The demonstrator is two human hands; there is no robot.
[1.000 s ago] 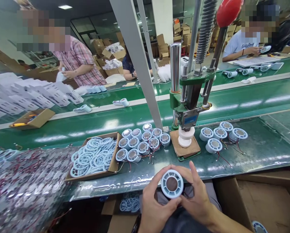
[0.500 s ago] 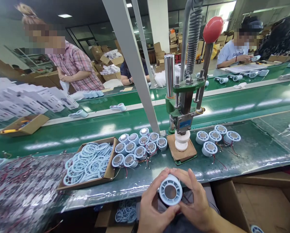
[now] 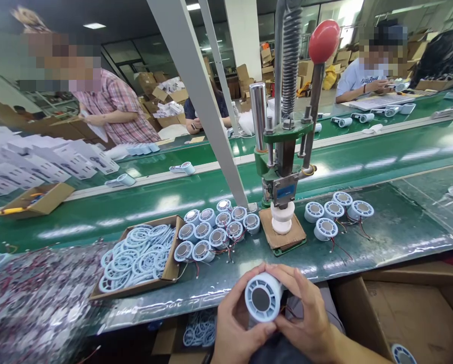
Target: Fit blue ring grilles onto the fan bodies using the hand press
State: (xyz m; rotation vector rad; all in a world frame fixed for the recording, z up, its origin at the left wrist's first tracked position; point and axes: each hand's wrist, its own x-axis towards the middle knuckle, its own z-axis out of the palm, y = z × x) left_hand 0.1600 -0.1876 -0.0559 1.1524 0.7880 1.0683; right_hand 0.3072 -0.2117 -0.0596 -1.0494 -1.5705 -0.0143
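A round pale-blue fan housing (image 3: pixel 263 297) with a dark centre and thin wires sits between both my hands, just below the bench's near edge. My left hand (image 3: pixel 234 323) cups its left side and underside. My right hand (image 3: pixel 305 313) wraps the right side and top. Ahead stands a green hand press (image 3: pixel 283 167) with a red knob (image 3: pixel 323 41), its white head resting on a cardboard pad (image 3: pixel 287 237).
Several wired fan housings cluster left of the press (image 3: pixel 214 230) and a few lie right of it (image 3: pixel 332 215). A cardboard tray (image 3: pixel 175 268) holds blue rings. A slanted grey post (image 3: pixel 199 106) crosses the view. People work across the green conveyor (image 3: pixel 381 151). An open carton (image 3: pixel 411 313) sits at my right.
The housing in my hands has tilted a little and shifted slightly left. My fingers have re-gripped around it. The view has drifted slightly.
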